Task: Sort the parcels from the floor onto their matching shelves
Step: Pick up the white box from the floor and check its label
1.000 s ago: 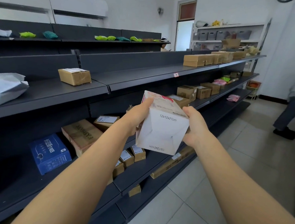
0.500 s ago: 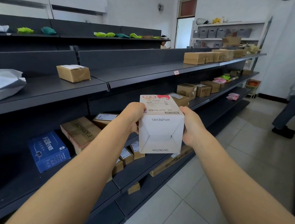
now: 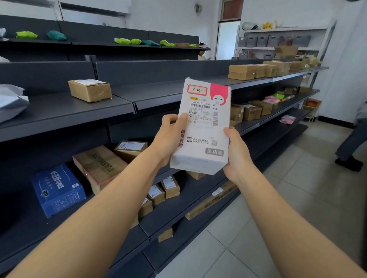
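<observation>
The left hand (image 3: 169, 137) and right hand (image 3: 235, 156) hold the white parcel (image 3: 203, 127) in the air at chest height, in front of the dark shelving and clear of every shelf. The fingers (image 3: 180, 120) of the left hand pinch its left edge, thumb on the printed face. The right hand's fingers are wrapped behind the right edge, thumb at the front. A second ago the plain end flap faced the camera; the parcel is now turned so the shipping label and a red-framed handwritten tag (image 3: 197, 90) face the person. This indicates the sorting mark is being read and no shelf is yet chosen. Beyond the parcel, the middle shelf (image 3: 123, 105) carries a brown box (image 3: 89, 90) near its front edge. Further along, a row of brown boxes (image 3: 260, 70) sits on the far shelf section.
</observation>
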`<control>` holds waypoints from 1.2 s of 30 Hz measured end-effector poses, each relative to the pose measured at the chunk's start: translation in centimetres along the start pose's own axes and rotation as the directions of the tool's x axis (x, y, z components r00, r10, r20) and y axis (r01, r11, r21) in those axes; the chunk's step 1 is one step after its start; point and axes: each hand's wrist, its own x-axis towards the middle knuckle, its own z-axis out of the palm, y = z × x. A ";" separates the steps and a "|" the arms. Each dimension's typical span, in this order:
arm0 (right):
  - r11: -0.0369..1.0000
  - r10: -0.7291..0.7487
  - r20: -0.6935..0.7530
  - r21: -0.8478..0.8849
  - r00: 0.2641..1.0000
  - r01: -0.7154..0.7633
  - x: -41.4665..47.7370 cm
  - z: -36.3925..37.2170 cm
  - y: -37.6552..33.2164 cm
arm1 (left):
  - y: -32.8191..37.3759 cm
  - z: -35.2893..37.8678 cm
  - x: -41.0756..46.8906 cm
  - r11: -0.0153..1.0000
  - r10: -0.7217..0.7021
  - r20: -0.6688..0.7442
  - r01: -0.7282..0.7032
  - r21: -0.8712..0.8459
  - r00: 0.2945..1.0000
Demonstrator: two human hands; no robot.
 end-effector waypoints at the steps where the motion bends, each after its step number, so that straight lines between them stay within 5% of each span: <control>1: 1.000 -0.021 0.004 0.005 1.000 0.021 0.0 0.1 0.0 | -0.2 0.0 0.0 1.000 0.021 -0.002 -0.021 -0.018 1.000; 10: 0.956 -0.270 0.069 -0.098 0.961 0.275 0.0 1.7 -0.2 | -1.0 -0.3 0.5 0.938 0.347 0.023 -0.347 -0.013 0.938; 19: 0.939 -0.329 0.046 -0.087 0.943 0.332 0.8 1.8 0.1 | -0.9 -0.7 1.3 0.919 0.394 0.047 -0.393 -0.024 0.918; 26: 0.915 -0.403 -0.103 -0.067 0.910 0.398 1.7 0.9 1.5 | -2.4 0.5 2.7 0.913 0.404 0.082 -0.395 -0.106 0.911; 36: 0.887 -0.462 -0.173 -0.064 0.870 0.458 6.8 -6.4 -0.1 | -3.0 8.6 6.6 0.890 0.454 0.106 -0.444 -0.103 0.885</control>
